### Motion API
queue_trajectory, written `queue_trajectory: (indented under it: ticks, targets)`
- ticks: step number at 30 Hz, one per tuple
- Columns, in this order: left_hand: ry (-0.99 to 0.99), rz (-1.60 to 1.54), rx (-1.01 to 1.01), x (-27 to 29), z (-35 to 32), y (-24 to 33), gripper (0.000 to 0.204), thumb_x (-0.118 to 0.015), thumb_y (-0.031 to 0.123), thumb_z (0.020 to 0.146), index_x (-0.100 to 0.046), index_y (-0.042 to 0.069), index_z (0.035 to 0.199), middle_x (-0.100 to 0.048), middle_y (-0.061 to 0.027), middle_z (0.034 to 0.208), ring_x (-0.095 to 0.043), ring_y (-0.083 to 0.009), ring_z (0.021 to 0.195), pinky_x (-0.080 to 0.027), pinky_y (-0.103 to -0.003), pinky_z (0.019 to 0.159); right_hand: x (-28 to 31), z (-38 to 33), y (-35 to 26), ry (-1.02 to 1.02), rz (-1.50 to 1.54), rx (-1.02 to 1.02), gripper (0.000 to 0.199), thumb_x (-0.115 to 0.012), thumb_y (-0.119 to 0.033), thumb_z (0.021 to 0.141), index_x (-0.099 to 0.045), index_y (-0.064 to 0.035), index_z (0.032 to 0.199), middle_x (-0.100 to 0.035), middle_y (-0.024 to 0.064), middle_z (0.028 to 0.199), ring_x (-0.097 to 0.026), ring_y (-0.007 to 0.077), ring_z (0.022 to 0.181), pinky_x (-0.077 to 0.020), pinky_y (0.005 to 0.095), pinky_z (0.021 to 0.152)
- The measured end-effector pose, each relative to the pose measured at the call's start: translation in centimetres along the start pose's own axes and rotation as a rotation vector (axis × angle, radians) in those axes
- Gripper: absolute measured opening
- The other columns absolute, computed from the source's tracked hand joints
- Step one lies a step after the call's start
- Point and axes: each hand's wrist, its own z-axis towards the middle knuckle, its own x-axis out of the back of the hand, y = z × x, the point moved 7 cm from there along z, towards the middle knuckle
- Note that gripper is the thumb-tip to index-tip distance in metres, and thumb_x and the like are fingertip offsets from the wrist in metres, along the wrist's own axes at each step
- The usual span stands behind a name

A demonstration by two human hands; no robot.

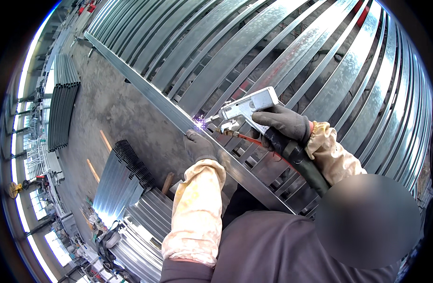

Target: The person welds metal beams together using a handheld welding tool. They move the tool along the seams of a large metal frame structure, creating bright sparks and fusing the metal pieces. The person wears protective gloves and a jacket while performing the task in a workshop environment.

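Note:
My right hand (287, 123), in a grey glove, is closed round the grip of a silver welding gun (247, 106). The gun's nozzle points left at a long galvanized metal rail (152, 96), and bright violet-white sparks (200, 123) burst where the tip meets it. Just below the sparks, my gloved left hand (199, 146) is curled at the rail's outer edge, its fingers partly hidden. Many parallel metal slats (216, 75) run up and away from the rail. A thick dark sleeved cable (303, 162) and a thin red hose (254, 140) trail from the gun.
On the concrete floor (117, 104) to the left lie stacked metal profiles (64, 101) and further shiny bundles (115, 184), with wooden strips (105, 140) beside them. A dark strapped item (110, 245) rests at the lower left. A blurred round shape (367, 221) covers the lower right.

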Motion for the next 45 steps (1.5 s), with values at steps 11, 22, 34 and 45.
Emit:
queue_trajectory:
  ticks: [11,22,34,45]
  targets:
    - [-0.032,0.018,0.028,-0.4,0.7,-0.5,0.059,-0.032,0.040,0.103,-0.053,-0.010,0.127,-0.059,-0.0320,0.123,-0.056,-0.0457,0.115,-0.044,-0.046,0.098,-0.3,0.2,-0.1,0.031,0.048,0.030,0.055,-0.065,-0.034,0.094,-0.049,0.0071,0.126,-0.065,0.0141,0.082,-0.065,0.0165,0.056,-0.0533,0.0284,0.046]
    - [-0.023,-0.022,-0.010,-0.3,0.7,-0.2,0.058,-0.033,0.041,0.103,-0.055,-0.009,0.122,-0.060,-0.0317,0.119,-0.058,-0.0462,0.112,-0.045,-0.048,0.095,-0.1,-0.1,0.0,0.035,-0.008,-0.002,0.055,-0.064,-0.035,0.094,-0.049,0.0072,0.126,-0.065,0.0143,0.081,-0.065,0.0175,0.056,-0.0530,0.0291,0.046]
    - [-0.006,0.070,0.006,0.4,-0.2,1.3,0.056,-0.032,0.042,0.102,-0.057,-0.005,0.121,-0.064,-0.0273,0.116,-0.060,-0.0443,0.110,-0.046,-0.049,0.093,-0.4,-0.8,-0.1,0.078,-0.046,-0.035,0.040,-0.060,-0.035,0.098,-0.059,0.0042,0.106,-0.064,0.0091,0.078,-0.065,0.0142,0.056,-0.0531,0.0260,0.041]
    - [-0.004,0.085,0.003,0.4,0.0,1.2,0.057,-0.033,0.042,0.102,-0.056,-0.006,0.124,-0.062,-0.0288,0.119,-0.059,-0.0450,0.112,-0.045,-0.049,0.095,-0.6,-1.3,0.1,0.074,-0.023,-0.049,0.041,-0.059,-0.035,0.098,-0.058,0.0054,0.105,-0.064,0.0096,0.079,-0.065,0.0149,0.055,-0.0542,0.0276,0.040]
